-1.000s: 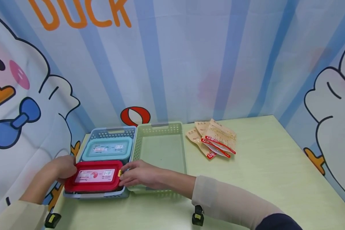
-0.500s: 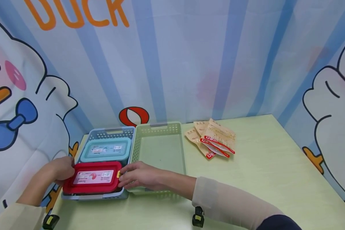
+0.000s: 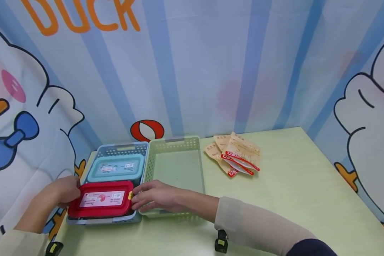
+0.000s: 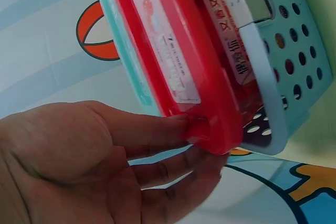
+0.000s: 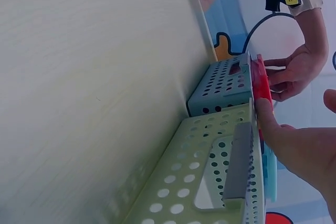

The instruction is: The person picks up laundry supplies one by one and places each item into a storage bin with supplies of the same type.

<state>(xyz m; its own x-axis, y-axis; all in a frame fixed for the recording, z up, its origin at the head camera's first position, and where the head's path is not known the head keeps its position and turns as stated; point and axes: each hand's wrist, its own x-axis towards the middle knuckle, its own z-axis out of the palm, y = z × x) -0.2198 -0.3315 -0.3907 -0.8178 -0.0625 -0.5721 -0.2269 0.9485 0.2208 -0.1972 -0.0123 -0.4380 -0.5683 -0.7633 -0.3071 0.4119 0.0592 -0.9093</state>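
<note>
A red-lidded plastic box [image 3: 101,199] lies at the near end of the blue perforated basket [image 3: 104,220], its lid slightly above the rim. My left hand [image 3: 61,191] pinches the lid's left end; in the left wrist view the thumb [image 4: 167,128] is on top and the fingers curl under the corner. At the opposite end, my right hand [image 3: 160,196] touches the lid beside its yellow clip [image 3: 130,195] with its fingers mostly straight. Behind the red lid, a teal-lidded box [image 3: 116,168] occupies the basket's far half. The boxes' lower parts are mostly hidden.
A green perforated basket [image 3: 174,140] stands against the blue one's right side, partly under my right wrist. Several tan pouches with red edges [image 3: 233,153] lie piled to its right on the pale table [image 3: 291,199]. A printed curtain [image 3: 208,71] rises behind.
The head view has shifted slightly, carrying the scene a little left. My left hand still grips the red lid, and my right fingers stay at its right end; the box keeps its place in the basket.
</note>
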